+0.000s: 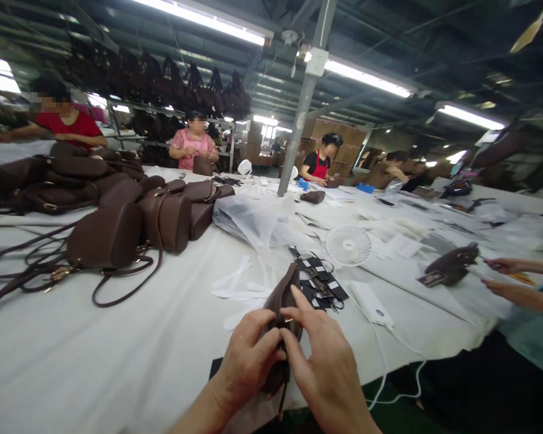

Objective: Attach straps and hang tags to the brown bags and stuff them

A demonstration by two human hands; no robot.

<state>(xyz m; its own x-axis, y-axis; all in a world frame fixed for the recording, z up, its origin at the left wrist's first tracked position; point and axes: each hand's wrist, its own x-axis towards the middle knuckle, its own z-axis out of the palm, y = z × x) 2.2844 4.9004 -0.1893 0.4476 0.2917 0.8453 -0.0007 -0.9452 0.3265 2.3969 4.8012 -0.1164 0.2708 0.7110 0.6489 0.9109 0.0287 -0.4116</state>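
Note:
Both of my hands are closed on a small dark brown leather bag [284, 288] at the table's near edge. My left hand [248, 349] grips its left side, thumb and fingers bent at the top seam. From the other side, my right hand [319, 340] pinches the same seam, its index finger along the bag. A bit of gold-coloured metal shows between the fingers. The bag's lower part is partly hidden, and a thin strap hangs below. Just beyond lie black hang tags [321, 282] with cords.
Brown handbags [104, 235] with straps are heaped at left. Clear plastic bags [253, 220], white paper strips [233, 280] and a white fan [349, 244] with a cable lie ahead. At right, a co-worker's hands [509, 277] are beside another bag [455, 264]. Several people work across the table.

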